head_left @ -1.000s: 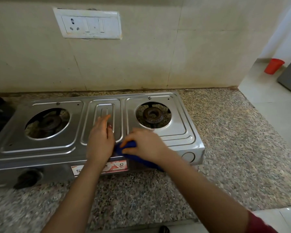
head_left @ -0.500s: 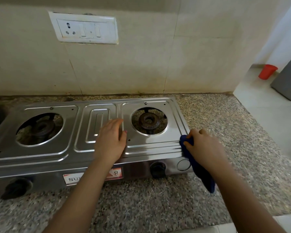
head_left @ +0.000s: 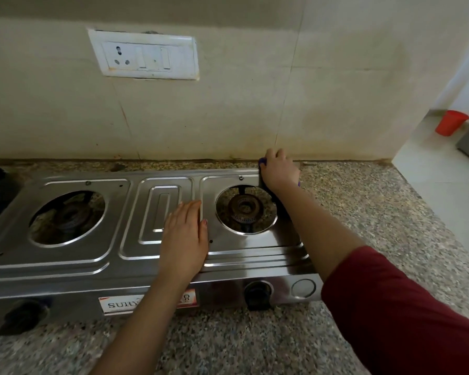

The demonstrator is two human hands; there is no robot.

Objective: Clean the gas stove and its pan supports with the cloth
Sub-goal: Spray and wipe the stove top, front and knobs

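We read only "SUR" on the front label [head_left: 119, 304] of the gas stove [head_left: 65, 258]; a forearm hid the rest. The left hand [head_left: 184, 236] lay flat on the stove top, fingers straight, holding nothing. The right hand [head_left: 280, 170], arm extended, gripped the blue cloth [head_left: 262, 161] at the stove's far right corner, fingers curled over it.

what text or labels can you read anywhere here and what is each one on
"SURY": on the white, red-edged label on the gas stove front panel; the rest of the word is hidden behind the left forearm.
Sign like an omega: at the label's right end; the small print near it is too blurred to read.
Wall switchboard: no readable text.
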